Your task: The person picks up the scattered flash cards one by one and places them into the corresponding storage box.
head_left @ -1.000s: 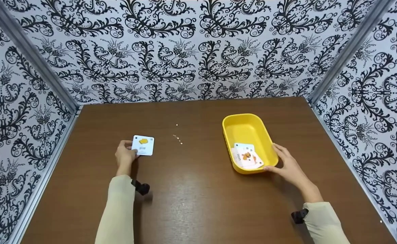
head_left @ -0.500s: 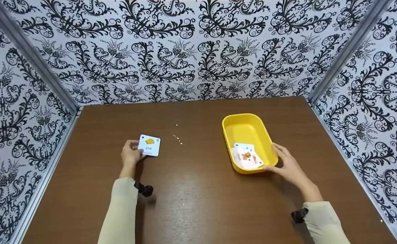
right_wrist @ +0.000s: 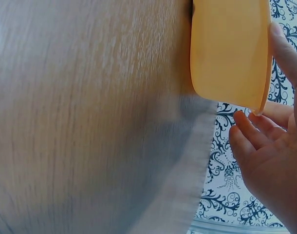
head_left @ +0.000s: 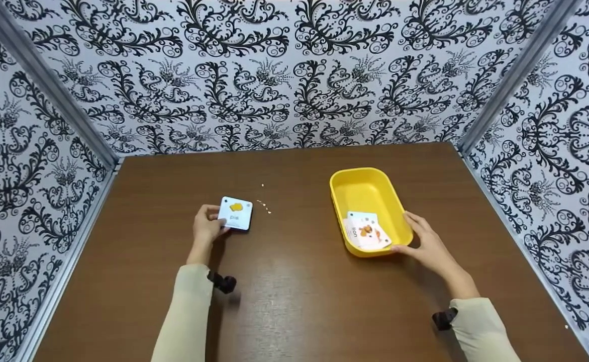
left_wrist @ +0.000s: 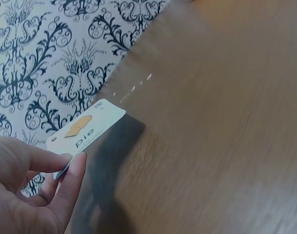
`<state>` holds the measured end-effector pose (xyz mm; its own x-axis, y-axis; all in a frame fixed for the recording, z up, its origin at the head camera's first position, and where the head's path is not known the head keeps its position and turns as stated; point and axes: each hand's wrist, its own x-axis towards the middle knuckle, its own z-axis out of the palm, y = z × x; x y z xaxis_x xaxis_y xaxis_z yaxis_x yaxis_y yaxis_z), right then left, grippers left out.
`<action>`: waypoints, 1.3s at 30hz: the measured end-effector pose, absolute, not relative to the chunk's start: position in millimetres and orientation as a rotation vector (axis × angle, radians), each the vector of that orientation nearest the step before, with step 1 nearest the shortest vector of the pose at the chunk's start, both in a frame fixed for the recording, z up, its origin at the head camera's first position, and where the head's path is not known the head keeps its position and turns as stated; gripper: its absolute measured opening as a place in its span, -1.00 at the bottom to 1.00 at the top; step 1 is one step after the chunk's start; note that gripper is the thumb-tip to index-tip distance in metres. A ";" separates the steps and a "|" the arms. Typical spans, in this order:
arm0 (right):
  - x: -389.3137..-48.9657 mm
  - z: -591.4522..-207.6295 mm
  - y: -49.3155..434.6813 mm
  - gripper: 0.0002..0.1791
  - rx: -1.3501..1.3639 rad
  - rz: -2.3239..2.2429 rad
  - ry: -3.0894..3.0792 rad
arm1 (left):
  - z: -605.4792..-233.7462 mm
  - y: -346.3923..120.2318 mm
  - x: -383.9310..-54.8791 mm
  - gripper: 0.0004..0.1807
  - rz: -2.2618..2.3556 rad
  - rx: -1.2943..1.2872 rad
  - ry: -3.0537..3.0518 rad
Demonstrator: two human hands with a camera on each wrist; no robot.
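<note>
My left hand (head_left: 207, 227) pinches a white flashcard (head_left: 235, 213) by its left edge, thumb on top. The card bears a yellow-orange picture and the word "pie" (left_wrist: 84, 139); in the left wrist view it is tilted above the table, its shadow falling beside it. On the right, a yellow plastic tray (head_left: 368, 187) stands with several flashcards (head_left: 367, 234) overlapping in its near end, the top one marked "lion". My right hand (head_left: 431, 251) grips the tray's near right corner, thumb at the near rim and fingers along the right side. The right wrist view shows the tray's outer wall (right_wrist: 231, 48).
A brown wooden table (head_left: 284, 291) lies under everything. Small pale marks (head_left: 263, 206) show on it between the card and the tray. Patterned walls (head_left: 269, 75) with grey corner posts (head_left: 505, 80) close off the back and both sides.
My left hand has moved to the right with the pie card, staying over the left half of the table. The right hand and the tray have stayed in place.
</note>
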<state>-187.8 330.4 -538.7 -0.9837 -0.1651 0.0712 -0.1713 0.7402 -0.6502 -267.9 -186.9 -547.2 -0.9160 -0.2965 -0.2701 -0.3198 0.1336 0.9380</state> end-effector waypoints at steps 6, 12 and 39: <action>-187.5 -538.3 330.5 0.06 0.277 1.082 -2.932 | -543.0 -171.9 -269.5 -0.58 1.962 -0.591 2.332; -187.5 -538.1 330.2 0.06 0.270 1.086 -2.935 | -539.8 -156.9 -269.8 -0.59 2.014 -0.541 2.322; -188.0 -537.9 330.1 0.09 0.233 1.112 -2.970 | -504.6 -59.7 -255.0 -0.61 2.056 -0.112 2.331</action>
<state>-188.0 330.1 -537.9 -0.9886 -0.1499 0.0155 -0.1232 0.7447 -0.6559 -255.0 -59.7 -504.6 -0.9969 -0.0331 -0.0712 -0.0747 0.1239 0.9895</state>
